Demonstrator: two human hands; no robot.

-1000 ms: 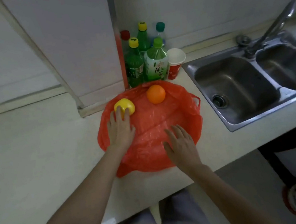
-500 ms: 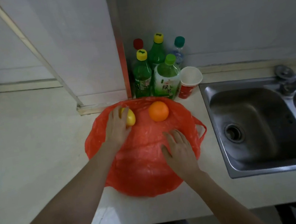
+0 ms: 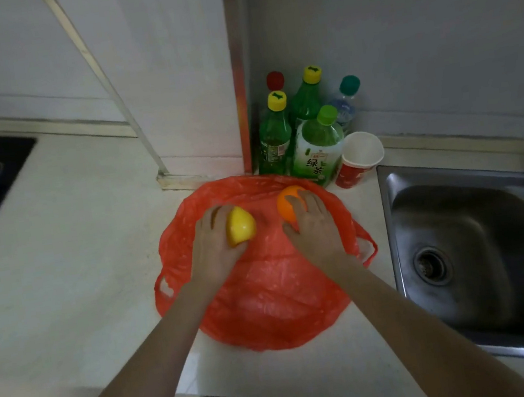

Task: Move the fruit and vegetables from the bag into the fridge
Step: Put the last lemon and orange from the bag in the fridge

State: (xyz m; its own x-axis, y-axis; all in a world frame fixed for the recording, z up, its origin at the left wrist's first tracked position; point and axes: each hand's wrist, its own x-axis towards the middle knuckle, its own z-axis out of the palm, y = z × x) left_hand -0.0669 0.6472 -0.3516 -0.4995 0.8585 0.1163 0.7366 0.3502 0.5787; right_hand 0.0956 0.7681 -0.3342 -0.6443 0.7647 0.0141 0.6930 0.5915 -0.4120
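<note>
While left hand [image 3: 215, 242] grips upright lemon [image 3: 240, 225], right hand [image 3: 314, 224] grips orange [image 3: 288, 206]

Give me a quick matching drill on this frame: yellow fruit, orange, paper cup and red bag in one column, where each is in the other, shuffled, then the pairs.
Things:
1. yellow fruit
2. orange
3. paper cup
4. red bag

Places:
A. spread flat on the counter under both fruits
B. gripped by the left hand
C. standing between the green tea bottle and the sink
D. under the fingers of the right hand

Pairs: 1-B, 2-D, 3-C, 4-A
</note>
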